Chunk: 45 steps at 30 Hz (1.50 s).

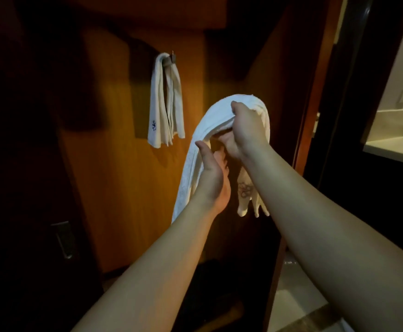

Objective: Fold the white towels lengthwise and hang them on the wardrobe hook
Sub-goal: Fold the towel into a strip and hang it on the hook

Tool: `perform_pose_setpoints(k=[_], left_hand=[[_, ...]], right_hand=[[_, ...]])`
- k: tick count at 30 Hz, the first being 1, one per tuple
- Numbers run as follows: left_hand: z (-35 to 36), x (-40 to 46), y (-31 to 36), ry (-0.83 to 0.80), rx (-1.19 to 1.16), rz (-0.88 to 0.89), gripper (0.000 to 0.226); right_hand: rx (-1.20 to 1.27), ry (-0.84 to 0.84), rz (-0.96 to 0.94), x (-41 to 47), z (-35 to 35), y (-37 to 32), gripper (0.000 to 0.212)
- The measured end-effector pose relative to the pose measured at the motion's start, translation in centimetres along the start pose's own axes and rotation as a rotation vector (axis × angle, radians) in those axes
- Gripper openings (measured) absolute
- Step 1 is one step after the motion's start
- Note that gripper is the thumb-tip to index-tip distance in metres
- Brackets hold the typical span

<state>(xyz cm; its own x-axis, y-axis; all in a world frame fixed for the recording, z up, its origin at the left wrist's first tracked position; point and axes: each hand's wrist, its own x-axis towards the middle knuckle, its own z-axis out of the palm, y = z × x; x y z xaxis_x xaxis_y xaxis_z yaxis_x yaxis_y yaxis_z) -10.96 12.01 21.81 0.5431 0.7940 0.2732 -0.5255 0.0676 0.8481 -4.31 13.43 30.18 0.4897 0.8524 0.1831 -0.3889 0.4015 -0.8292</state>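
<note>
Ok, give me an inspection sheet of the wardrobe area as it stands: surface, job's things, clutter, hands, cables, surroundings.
Surface: wooden wardrobe panel, warm lit, dark at the edges.
Job's things: one folded white towel hangs on the hook; a second towel is draped over the hands, not yet hung.
Clutter: nothing seen.
Hands: right hand grips the second towel's top fold; left hand is open, its fingers against the cloth from below.
Cables: nothing seen.
Surroundings: metal handle low left; door frame and a basin counter to the right.
</note>
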Motion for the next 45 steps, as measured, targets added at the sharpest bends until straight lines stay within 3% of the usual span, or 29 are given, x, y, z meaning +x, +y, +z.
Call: perform_pose_setpoints(k=[5, 9, 12, 13, 17, 20, 23, 25, 28, 29, 32, 37, 41, 45], left_hand=[[-0.1, 7.8, 1.4, 0.076, -0.318, 0.131, 0.093], [-1.0, 12.2, 3.8, 0.376, -0.542, 0.203, 0.041], [-1.4, 14.6, 5.4, 0.492, -0.447, 0.276, 0.028], [-1.6, 15.4, 6.0, 0.529, -0.397, 0.308, 0.027], [-3.5, 18.3, 9.9, 0.597, -0.209, 0.379, 0.027], [-5.0, 20.3, 13.2, 0.528, 0.013, 0.396, 0.031], [-6.1, 22.5, 16.5, 0.494, 0.223, 0.458, 0.036], [-6.7, 23.4, 19.0, 0.444, 0.261, 0.496, 0.044], [-8.0, 25.3, 22.6, 0.35, 0.294, 0.51, 0.067], [-8.5, 26.0, 23.4, 0.336, 0.33, 0.516, 0.072], [-10.1, 27.9, 24.6, 0.363, 0.383, 0.493, 0.075], [-14.1, 30.2, 23.7, 0.347, 0.352, 0.403, 0.084], [-16.4, 31.7, 20.9, 0.372, 0.369, 0.35, 0.078], [-17.3, 32.1, 17.8, 0.431, 0.321, 0.257, 0.07]], right_hand=[[0.063, -0.092, 0.025, 6.2, -0.5, -1.7, 0.034], [0.0, -0.144, -0.033, 11.0, -1.2, -2.3, 0.024], [-0.119, -0.185, -0.093, 14.5, -1.1, -1.8, 0.016], [-0.189, -0.199, -0.127, 15.6, -1.0, -1.6, 0.02], [-0.457, -0.246, -0.206, 19.9, 0.3, -2.2, 0.07], [-0.499, -0.296, -0.232, 23.6, 2.0, -3.6, 0.069], [-0.513, -0.343, -0.275, 26.7, 4.2, -4.9, 0.095], [-0.526, -0.404, -0.306, 28.2, 6.0, -5.8, 0.092], [-0.531, -0.465, -0.359, 30.4, 9.3, -7.2, 0.058], [-0.542, -0.468, -0.378, 31.2, 10.3, -7.5, 0.056], [-0.582, -0.452, -0.378, 33.9, 12.3, -6.9, 0.07], [-0.582, -0.451, -0.354, 36.9, 11.8, -2.3, 0.067], [-0.566, -0.475, -0.201, 37.5, 10.2, 1.7, 0.079], [-0.522, -0.542, -0.143, 36.2, 9.1, 4.5, 0.078]])
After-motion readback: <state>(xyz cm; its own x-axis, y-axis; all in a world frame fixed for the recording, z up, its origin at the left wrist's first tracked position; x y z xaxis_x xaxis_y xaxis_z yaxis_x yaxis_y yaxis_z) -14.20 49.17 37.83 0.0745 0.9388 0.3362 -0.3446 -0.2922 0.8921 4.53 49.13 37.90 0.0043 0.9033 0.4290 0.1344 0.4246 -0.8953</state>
